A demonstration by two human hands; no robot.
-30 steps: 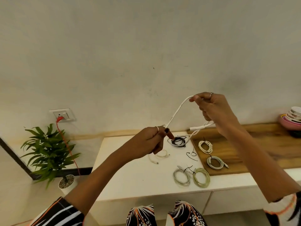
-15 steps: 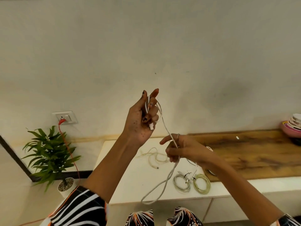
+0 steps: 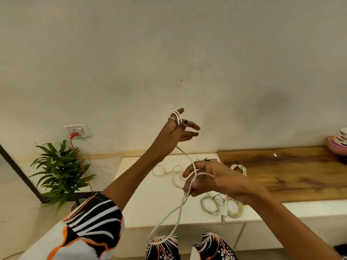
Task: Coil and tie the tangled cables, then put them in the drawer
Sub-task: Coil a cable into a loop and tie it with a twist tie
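A white cable [image 3: 179, 212] runs between both hands. My left hand [image 3: 174, 134] is raised before the wall, fingers spread, with two turns of the cable looped around a finger. My right hand [image 3: 208, 180] is lower, over the white cabinet top [image 3: 146, 203], and pinches the same cable; a long loop hangs from it down to my knees. A loose pale cable [image 3: 169, 172] lies tangled on the top. Coiled, tied cables [image 3: 210, 204] lie near the front edge, another coil [image 3: 240, 168] on the wooden board [image 3: 291, 171].
A potted plant [image 3: 60, 173] stands on the floor at left, under a wall socket [image 3: 77, 130] with a red cord plugged in. Stacked bowls [image 3: 338, 140] sit at the far right of the board. Black twist ties [image 3: 205, 159] lie behind my right hand.
My left hand has turned and spread its fingers, with the cable now wound around a finger. My right hand shifted slightly right, still guiding the cable; the hanging loop dropped lower.
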